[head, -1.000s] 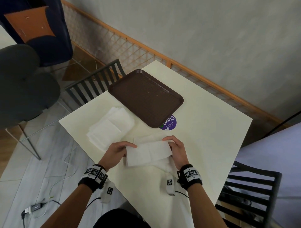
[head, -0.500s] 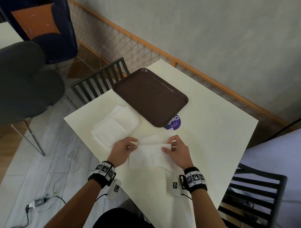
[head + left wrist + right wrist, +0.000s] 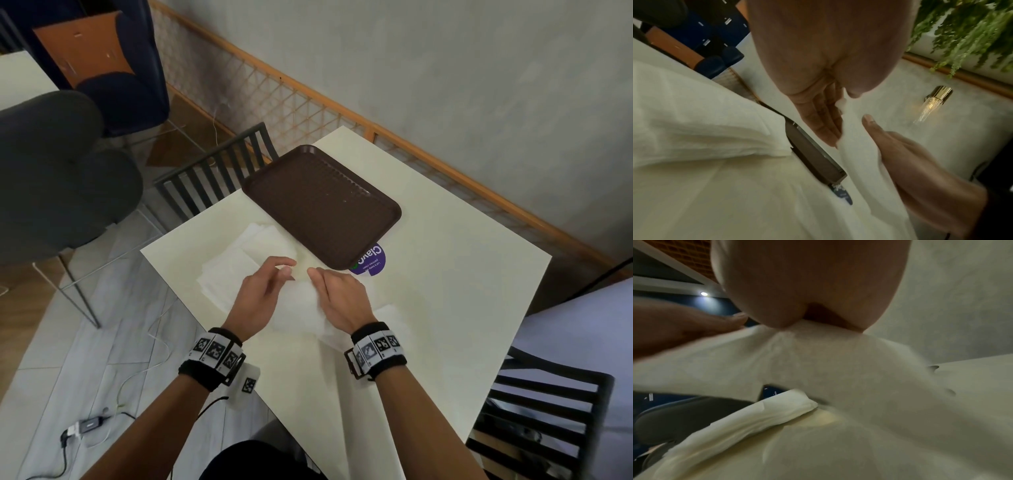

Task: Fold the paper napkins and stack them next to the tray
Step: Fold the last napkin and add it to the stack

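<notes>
A white paper napkin (image 3: 301,308) lies folded over between my two hands at the near side of the table. My left hand (image 3: 289,270) and right hand (image 3: 313,274) stand almost fingertip to fingertip above it. In the left wrist view my left hand (image 3: 818,113) has straight fingers and pinches the napkin (image 3: 855,154) with its thumb. The right hand (image 3: 900,154) lies flat against the other side. From the right wrist the napkin (image 3: 818,361) runs up into my right hand (image 3: 807,288). A stack of folded napkins (image 3: 239,263) sits left of the brown tray (image 3: 322,205).
More loose white napkins (image 3: 390,318) lie under and right of my right wrist. A purple round sticker (image 3: 371,260) shows at the tray's near corner. Dark slatted chairs (image 3: 212,181) stand at the table's left and right edges. A wooden rail runs along the wall.
My hands have come together from the napkin's two ends, so its ends now meet. Both hands have also shifted a little toward the tray.
</notes>
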